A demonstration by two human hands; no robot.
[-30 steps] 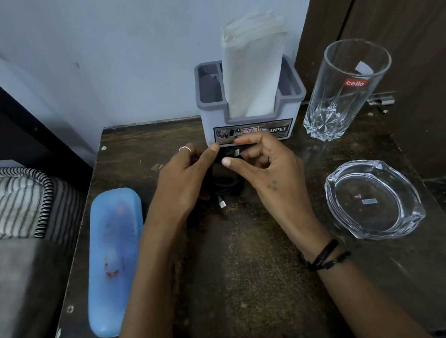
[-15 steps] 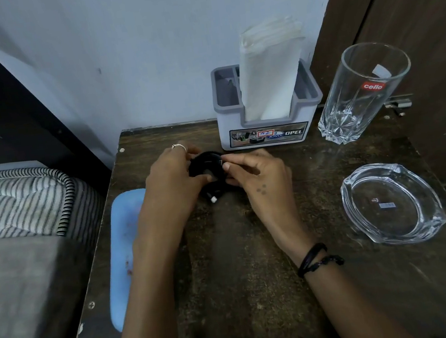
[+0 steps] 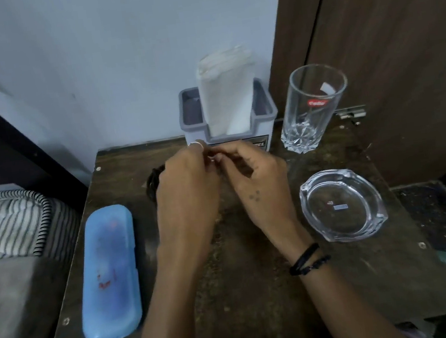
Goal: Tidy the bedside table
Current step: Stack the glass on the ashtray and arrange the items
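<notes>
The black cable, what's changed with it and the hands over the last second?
The coiled black cable now sticks out left of the left hand; both hands, the right hand too, pinch something small together, likely its end. Blue case, glass, ashtray, holder unmoved.

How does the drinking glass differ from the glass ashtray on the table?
The drinking glass stands tall and upright at the back right; the glass ashtray sits low, wide and nearer. The drinking glass carries a red label on its wall; the ashtray shows small stickers on its floor. Both are clear, empty, and rest on the table.
</notes>
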